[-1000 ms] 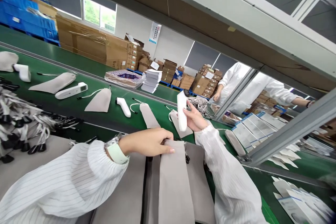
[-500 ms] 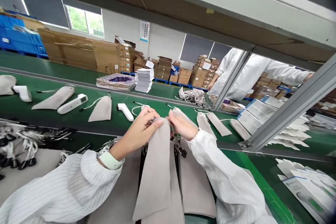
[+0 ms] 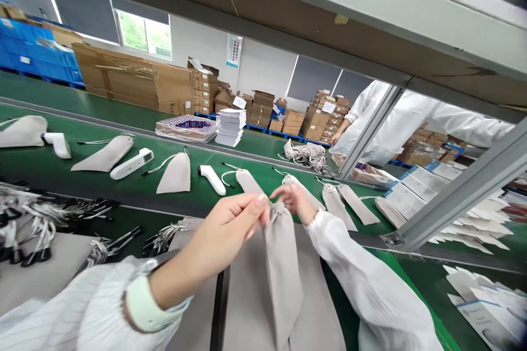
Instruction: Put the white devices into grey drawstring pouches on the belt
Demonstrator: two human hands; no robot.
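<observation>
A long grey fabric pouch [image 3: 284, 274] hangs upright in front of me, its neck gathered tight at the top. My left hand [image 3: 236, 225] is closed in a pinch at the upper left of the neck; what lies between thumb and fingers is too small to make out, perhaps cord. My right hand [image 3: 294, 201] is at the right side of the gathered neck with fingers curled, and its fingertips are partly hidden. Below the pouch lie flat grey pouches [image 3: 247, 296] in stacks.
Grey pouches [image 3: 175, 174] and white handheld devices [image 3: 212, 179] lie along the green belt. Bundles of cords with black ends [image 3: 37, 225] are at the left. White boxes [image 3: 481, 307] stand right, near a metal post [image 3: 373, 131]. A person in white [image 3: 382, 120] is beyond.
The pouch's flat top is now drawn into a gathered neck, and the pouch has shifted right. My left hand has come lower and nearer. The whole view has turned slightly left.
</observation>
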